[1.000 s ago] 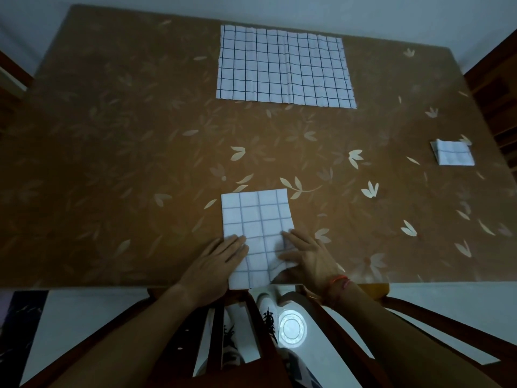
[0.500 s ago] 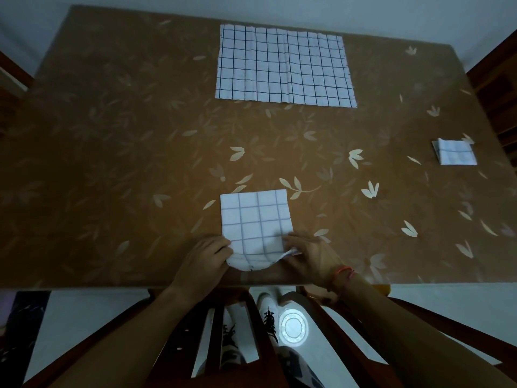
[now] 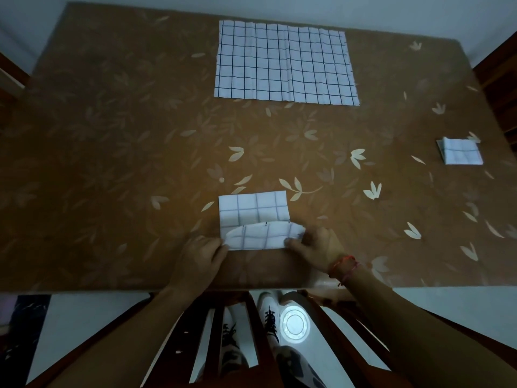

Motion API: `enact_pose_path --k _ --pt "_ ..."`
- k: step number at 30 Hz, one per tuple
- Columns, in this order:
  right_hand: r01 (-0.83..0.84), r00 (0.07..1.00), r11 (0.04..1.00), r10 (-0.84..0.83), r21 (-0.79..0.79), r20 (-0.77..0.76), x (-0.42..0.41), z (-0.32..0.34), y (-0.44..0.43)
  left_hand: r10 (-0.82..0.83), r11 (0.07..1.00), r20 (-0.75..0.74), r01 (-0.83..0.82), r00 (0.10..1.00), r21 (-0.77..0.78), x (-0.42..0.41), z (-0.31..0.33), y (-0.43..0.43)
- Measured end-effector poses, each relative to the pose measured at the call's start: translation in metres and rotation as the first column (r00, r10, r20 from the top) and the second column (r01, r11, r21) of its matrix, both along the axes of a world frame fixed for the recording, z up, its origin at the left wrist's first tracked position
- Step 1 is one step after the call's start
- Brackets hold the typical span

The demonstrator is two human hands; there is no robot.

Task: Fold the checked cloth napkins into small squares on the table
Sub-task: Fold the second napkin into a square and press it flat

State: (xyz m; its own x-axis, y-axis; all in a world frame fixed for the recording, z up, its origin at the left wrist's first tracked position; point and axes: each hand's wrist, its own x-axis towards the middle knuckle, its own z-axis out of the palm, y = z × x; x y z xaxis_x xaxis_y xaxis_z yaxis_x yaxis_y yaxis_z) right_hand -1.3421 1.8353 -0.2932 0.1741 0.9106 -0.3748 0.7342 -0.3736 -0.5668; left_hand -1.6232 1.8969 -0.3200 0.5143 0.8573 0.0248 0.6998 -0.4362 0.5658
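Both hands low, curled: left hand (image 3: 201, 256) and right hand (image 3: 316, 245) pinching napkin (image 3: 253, 208) near corners.

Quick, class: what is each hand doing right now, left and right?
Left hand: pinches the near left corner of the half-folded napkin.
Right hand: pinches its near right corner.
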Motion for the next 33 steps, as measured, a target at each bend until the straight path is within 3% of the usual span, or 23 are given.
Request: enact_pose_path --k 2,5,8,15,19,24,30,31,33 --pt "0.031 0.997 0.999 -0.033 -0.028 -0.064 0.001 0.000 0.006 0.073 0.994 0.031 -0.070 0.997 -0.084 0.003 0.000 0.006" --pt "0.036 0.998 0.998 -0.038 -0.046 -0.046 0.002 -0.001 0.013 0.118 0.980 0.069 -0.105 0.991 -0.166 0.006 0.000 0.011" --pt "0.030 0.999 0.999 -0.031 -0.035 -0.019 0.003 -0.003 0.020 0.093 0.980 0.047 -0.084 0.995 -0.180 0.006 0.000 0.012" --pt "0.130 0.986 0.991 -0.131 -0.012 -0.101 0.002 -0.006 0.043 0.222 0.924 -0.003 -0.211 0.975 -0.320 0.011 -0.002 0.031" --pt "0.180 0.971 0.978 -0.193 -0.102 -0.140 0.003 -0.010 0.052 0.270 0.901 -0.029 -0.263 0.963 -0.346 0.017 0.000 0.039" --pt "0.168 0.986 0.972 -0.169 -0.163 0.008 0.002 -0.009 0.055 0.282 0.898 -0.016 -0.270 0.959 -0.346 0.017 0.000 0.043" --pt "0.177 0.984 0.969 -0.170 -0.175 0.056 -0.003 -0.014 0.061 0.271 0.908 -0.015 -0.261 0.962 -0.328 0.022 -0.001 0.044" --pt "0.183 0.983 0.968 -0.175 -0.172 0.060 -0.002 -0.015 0.061 0.245 0.924 -0.012 -0.238 0.969 -0.298 0.022 -0.001 0.043" --pt "0.192 0.981 0.968 -0.184 -0.158 0.067 -0.003 -0.017 0.062 0.118 0.988 -0.038 -0.121 0.992 -0.096 0.020 -0.002 0.041"
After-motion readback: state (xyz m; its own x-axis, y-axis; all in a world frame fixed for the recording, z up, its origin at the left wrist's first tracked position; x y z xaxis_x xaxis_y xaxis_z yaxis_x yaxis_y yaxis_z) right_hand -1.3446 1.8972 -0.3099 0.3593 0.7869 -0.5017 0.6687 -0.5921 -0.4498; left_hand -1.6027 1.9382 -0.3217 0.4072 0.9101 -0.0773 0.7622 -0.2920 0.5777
